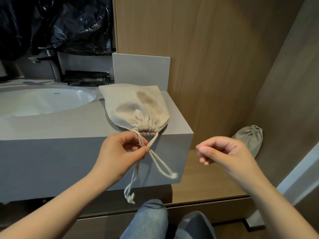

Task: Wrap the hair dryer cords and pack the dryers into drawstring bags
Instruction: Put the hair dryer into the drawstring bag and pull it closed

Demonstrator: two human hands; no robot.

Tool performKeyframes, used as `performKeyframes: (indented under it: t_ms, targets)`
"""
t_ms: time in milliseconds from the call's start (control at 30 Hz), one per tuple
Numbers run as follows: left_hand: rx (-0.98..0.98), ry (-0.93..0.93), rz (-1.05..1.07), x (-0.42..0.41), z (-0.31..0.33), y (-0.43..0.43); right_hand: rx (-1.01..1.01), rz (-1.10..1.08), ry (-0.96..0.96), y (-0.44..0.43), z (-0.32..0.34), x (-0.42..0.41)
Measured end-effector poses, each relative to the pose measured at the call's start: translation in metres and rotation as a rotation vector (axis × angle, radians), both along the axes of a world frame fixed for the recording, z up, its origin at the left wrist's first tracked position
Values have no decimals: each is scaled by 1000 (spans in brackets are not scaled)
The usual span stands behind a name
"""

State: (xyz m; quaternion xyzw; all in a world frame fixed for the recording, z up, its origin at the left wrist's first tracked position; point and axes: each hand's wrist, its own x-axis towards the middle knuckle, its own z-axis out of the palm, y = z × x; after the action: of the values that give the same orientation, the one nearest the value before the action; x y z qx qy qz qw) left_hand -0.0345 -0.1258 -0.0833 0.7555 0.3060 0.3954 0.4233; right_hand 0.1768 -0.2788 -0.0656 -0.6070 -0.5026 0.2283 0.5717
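on my feed the drawstring bag (136,107) lies at centre frame, on the right end of the grey counter (69,128), its gathered mouth pulled tight and pointing toward the lower edge of the frame. it bulges, but the cloth hides whatever is inside. its drawstrings (156,161) run out of the mouth and hang over the counter's front edge in two loops, each ending in a knot; the knots are blurred.

my left hand (120,152) comes up from the lower left, palm turned inward, thumb and forefinger pinching both strings just below the bag's mouth, the other fingers curled loosely. my right hand (222,152) reaches in from the lower right, apart from the strings, fingers curled in with the thumb tip against the forefinger; i see nothing in it, and its fingertips are smeared.

at right, a second bag (250,138) sits on the wooden shelf (203,178), partly cut off behind my right hand. left of the first bag is the white sink (43,100), with a faucet (51,64) and dark tubes (88,77) behind it. black plastic (69,23) fills the upper left. my jeans (151,219) show at the bottom.
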Motion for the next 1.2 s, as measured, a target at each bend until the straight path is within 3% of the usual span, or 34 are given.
performKeyframes:
  t_ms: [100, 200, 367, 500, 667, 767, 1000, 1100, 1200]
  targets:
    - [-41, 5, -15, -2, 0, 0, -73, 2, -135, 18, 2, -16]
    - [-142, -33, -65, -2, 4, 0, -222, 69, -146, 36, -16, -28]
    - [-319, -134, -198, 1, 16, 5, -273, 317, 151, 58, -36, -48]
    - [-289, -121, -202, 1, 20, 12, -292, 333, 206, 56, -29, -49]
    - [-187, -108, -121, -7, 20, 20, -332, 209, 62, 35, -12, -26]
    - [-137, -69, -88, -12, 12, 14, -249, 69, -57, 19, 6, -12]
    - [-69, -53, 16, -22, -10, 4, -149, 22, -264, 26, 29, -19]
    - [-27, -59, 28, -27, -10, 2, -154, 147, -111, 33, 42, -29]
    - [-31, -75, 10, -27, -9, 4, -185, 270, 167, 51, 48, -43]
